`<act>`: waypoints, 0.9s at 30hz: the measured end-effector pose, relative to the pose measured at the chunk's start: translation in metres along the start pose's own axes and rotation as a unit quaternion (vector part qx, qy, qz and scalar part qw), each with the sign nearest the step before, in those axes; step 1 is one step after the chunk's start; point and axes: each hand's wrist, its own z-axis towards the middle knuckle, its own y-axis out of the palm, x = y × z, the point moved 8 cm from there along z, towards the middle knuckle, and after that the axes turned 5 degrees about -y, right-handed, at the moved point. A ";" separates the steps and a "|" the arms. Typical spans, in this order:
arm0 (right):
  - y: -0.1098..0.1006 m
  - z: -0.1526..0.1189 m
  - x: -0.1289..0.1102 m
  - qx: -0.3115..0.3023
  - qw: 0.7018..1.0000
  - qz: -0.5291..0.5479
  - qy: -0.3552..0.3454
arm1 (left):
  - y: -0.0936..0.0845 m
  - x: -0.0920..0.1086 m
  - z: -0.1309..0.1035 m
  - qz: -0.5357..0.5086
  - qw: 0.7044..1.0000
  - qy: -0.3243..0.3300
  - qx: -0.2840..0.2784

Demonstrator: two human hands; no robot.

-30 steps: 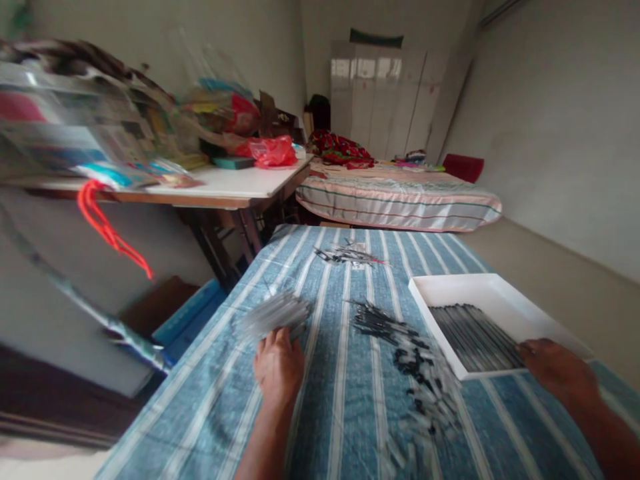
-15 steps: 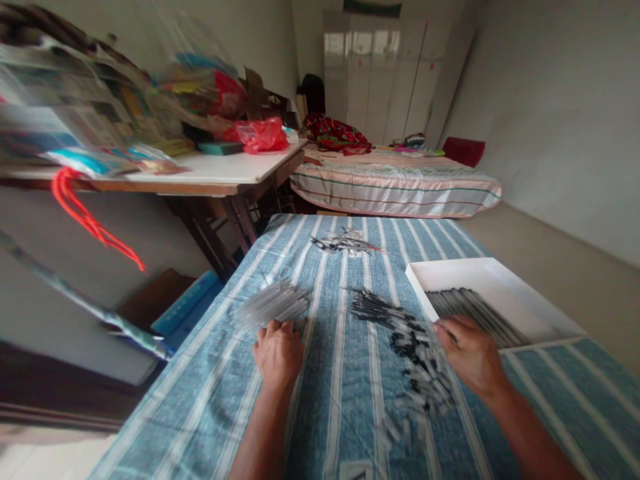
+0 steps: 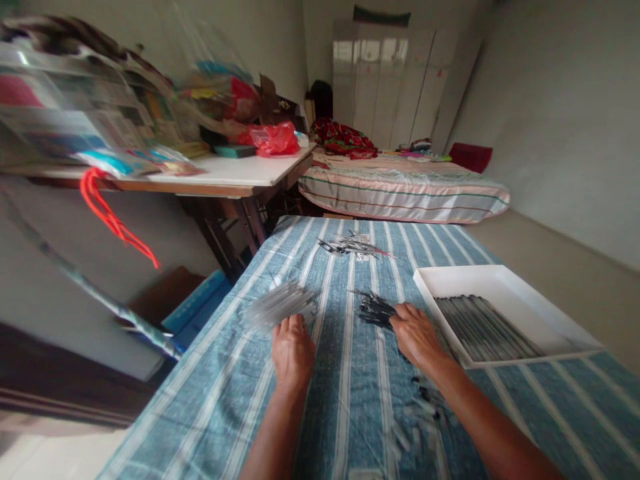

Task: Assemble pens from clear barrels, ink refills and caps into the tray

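Observation:
My left hand is closed, its curled fingertips against the near edge of a pile of clear, slim pen barrels. Whatever those fingers hold is hidden. My right hand is also closed, reaching over the near end of a bundle of dark, thin pen refills. Its fingertips touch the bundle, and I cannot see what is in them. Below my right wrist lie loose small caps, black and clear, partly covered by the forearm. In a white box to the right, dark-filled pens lie side by side.
A blue striped cloth covers the table. Toward its far end lies another small heap of thin dark parts. At left stands a white-topped side table with bags and a hanging red cord. A bed stands beyond.
My right hand has moved left from the white box's near corner to the dark refills. My left hand stays at the clear barrels. The whole view has shifted slightly.

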 end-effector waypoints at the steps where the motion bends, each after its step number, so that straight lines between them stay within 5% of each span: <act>1: 0.002 0.001 0.000 -0.002 1.000 -0.005 -0.003 | -0.001 0.002 -0.001 -0.046 0.999 0.011 0.009; 7: 0.005 0.005 -0.003 0.009 1.000 -0.004 -0.023 | 0.009 0.020 -0.015 -0.211 0.975 0.057 -0.044; 14: -0.005 0.002 -0.006 0.100 0.993 0.021 -0.051 | 0.042 0.028 -0.026 -0.447 0.862 -0.022 -0.237; 18: -0.017 -0.002 -0.014 0.142 0.984 0.033 -0.105 | 0.046 0.030 -0.029 -0.481 0.825 -0.057 -0.290; 27: -0.040 -0.008 -0.029 0.133 0.972 -0.004 -0.192 | 0.041 0.038 -0.036 -0.486 0.797 -0.064 -0.353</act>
